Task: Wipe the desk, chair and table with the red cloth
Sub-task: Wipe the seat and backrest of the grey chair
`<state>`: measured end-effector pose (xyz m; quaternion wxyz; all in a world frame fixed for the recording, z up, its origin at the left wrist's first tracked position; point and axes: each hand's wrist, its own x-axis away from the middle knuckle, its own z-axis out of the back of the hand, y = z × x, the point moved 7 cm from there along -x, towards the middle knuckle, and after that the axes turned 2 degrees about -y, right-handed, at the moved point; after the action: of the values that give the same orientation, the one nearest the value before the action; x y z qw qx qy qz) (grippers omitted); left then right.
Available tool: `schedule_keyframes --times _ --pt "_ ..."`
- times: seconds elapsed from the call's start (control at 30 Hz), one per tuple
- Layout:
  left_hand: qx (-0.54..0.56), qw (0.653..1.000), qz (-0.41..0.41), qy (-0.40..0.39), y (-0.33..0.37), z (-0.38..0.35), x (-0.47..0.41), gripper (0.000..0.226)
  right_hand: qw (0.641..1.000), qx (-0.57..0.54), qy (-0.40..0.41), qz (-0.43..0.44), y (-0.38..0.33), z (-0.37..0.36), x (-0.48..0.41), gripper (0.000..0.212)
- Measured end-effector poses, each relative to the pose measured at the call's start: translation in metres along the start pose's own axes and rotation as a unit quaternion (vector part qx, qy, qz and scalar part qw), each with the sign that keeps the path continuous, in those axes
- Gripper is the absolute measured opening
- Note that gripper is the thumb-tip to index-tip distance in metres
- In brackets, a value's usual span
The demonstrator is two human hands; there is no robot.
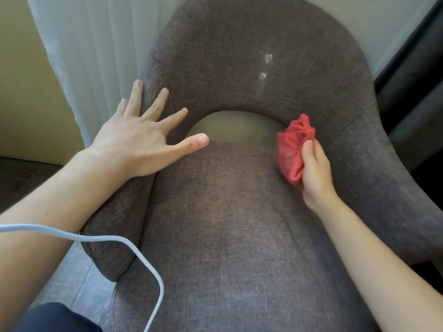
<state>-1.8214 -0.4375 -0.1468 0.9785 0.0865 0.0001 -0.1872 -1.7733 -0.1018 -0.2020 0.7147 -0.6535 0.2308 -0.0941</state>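
Note:
A grey-brown fabric chair [230, 224] fills the view, seat toward me and curved backrest at the top. The backrest carries a pale whitish smear [265, 68]. My right hand [314, 173] is shut on the bunched red cloth [293, 149], held at the right rear of the seat where it meets the backrest. My left hand [141, 140] lies flat on the chair's left armrest, fingers spread, holding nothing.
A white cable [134, 245] loops across the lower left over my left forearm. White sheer curtain [96, 44] hangs behind the chair at left. A dark curtain or panel [417, 80] stands at the right. A gap [237, 125] opens between seat and backrest.

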Motion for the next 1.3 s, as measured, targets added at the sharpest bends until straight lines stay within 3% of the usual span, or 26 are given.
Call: schedule_keyframes --times 0.07,0.13,0.2,0.4,0.43,0.5,0.57,0.63,0.7,0.77,0.9,1.0,1.13,1.23,1.3 --pt "0.0 1.0 0.001 0.001 0.0 0.0 0.0 0.108 0.972 0.227 -0.019 0.05 0.013 -0.011 -0.013 0.035" --pt "0.001 1.0 0.002 0.001 0.0 0.0 0.001 0.108 0.889 0.442 -0.116 0.019 0.05 -0.034 -0.012 0.04" --pt "0.002 1.0 0.0 0.002 0.0 0.0 0.001 0.108 0.823 0.536 -0.189 0.024 0.072 -0.058 0.004 0.043" --pt "0.025 1.0 -0.013 -0.006 -0.003 -0.003 -0.004 0.108 0.832 0.458 -0.309 0.051 0.046 -0.098 0.071 0.039" --pt "0.027 1.0 -0.014 -0.001 -0.004 -0.004 -0.007 0.107 0.845 0.415 -0.333 0.046 0.04 -0.097 0.081 0.037" --pt "0.026 0.999 -0.015 0.018 -0.008 -0.003 -0.017 0.105 0.905 0.197 -0.372 -0.061 0.031 -0.09 0.091 0.034" --pt "0.031 0.998 -0.011 0.055 -0.01 0.004 -0.034 0.103 0.932 -0.056 -0.303 -0.191 0.023 -0.072 0.074 0.033" --pt "0.023 0.994 -0.014 0.105 -0.01 0.014 -0.055 0.101 0.933 -0.205 -0.19 -0.226 0.013 -0.052 0.035 0.036" --pt "0.002 0.987 -0.023 0.16 -0.008 0.024 -0.075 0.1 0.939 -0.274 -0.063 -0.196 -0.003 -0.03 -0.014 0.041" --pt "-0.019 0.978 -0.021 0.206 -0.005 0.034 -0.094 0.1 0.95 -0.29 0.047 -0.104 -0.035 -0.011 -0.061 0.042" --pt "-0.058 0.966 0.0 0.253 0.005 0.05 -0.128 0.101 0.959 -0.124 0.206 0.148 -0.108 -0.001 -0.117 0.032" --pt "-0.105 0.949 0.008 0.296 0.013 0.053 -0.136 0.104 0.932 0.035 0.24 0.269 -0.134 -0.027 -0.144 0.044" --pt "-0.144 0.934 -0.003 0.328 0.017 0.054 -0.132 0.107 0.912 0.187 0.21 0.297 -0.126 -0.079 -0.185 0.046" --pt "-0.156 0.929 -0.005 0.335 0.019 0.053 -0.132 0.107 0.855 0.362 0.175 0.328 -0.097 -0.114 -0.192 0.049" --pt "-0.149 0.929 -0.007 0.338 0.019 0.052 -0.132 0.106 0.825 0.402 0.169 0.359 -0.077 -0.124 -0.187 0.051"
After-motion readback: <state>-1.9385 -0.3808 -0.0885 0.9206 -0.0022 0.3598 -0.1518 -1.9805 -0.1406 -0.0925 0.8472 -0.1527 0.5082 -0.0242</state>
